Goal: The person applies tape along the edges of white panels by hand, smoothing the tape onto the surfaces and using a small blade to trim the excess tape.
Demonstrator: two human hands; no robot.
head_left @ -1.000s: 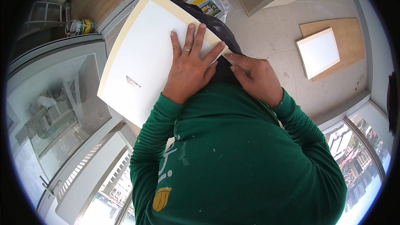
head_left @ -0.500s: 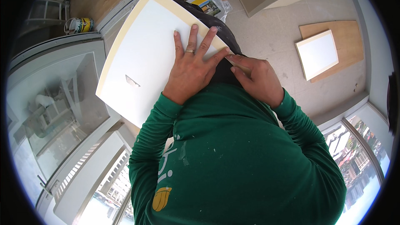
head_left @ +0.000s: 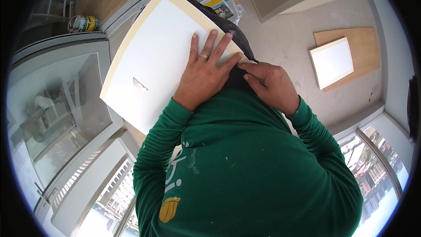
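Observation:
A white panel (head_left: 149,57) rests tilted across my lap, edged with cream masking tape (head_left: 193,12) on its far and left sides. There is a small dark-grey irregular mark (head_left: 140,84) on its face. My left hand (head_left: 202,72), a ring on one finger, presses flat on the panel with fingers spread, the fingertips near the taped edge. At the panel's right corner my right hand (head_left: 277,85) is closed, thumb and index finger pinched. A bit of cream tape shows between those fingers, mostly hidden by them.
On the floor at right, a second tape-edged white panel (head_left: 332,63) lies on a brown board (head_left: 366,52). Newspapers (head_left: 219,1) are spread beyond my knee. A paint bucket (head_left: 83,24) stands at far left, near a glazed door (head_left: 66,118). Windows lie at both lower sides.
My left hand has slid slightly to the right and nearer along the panel. My right hand stays pinched at the corner, its fingertips slightly nearer me.

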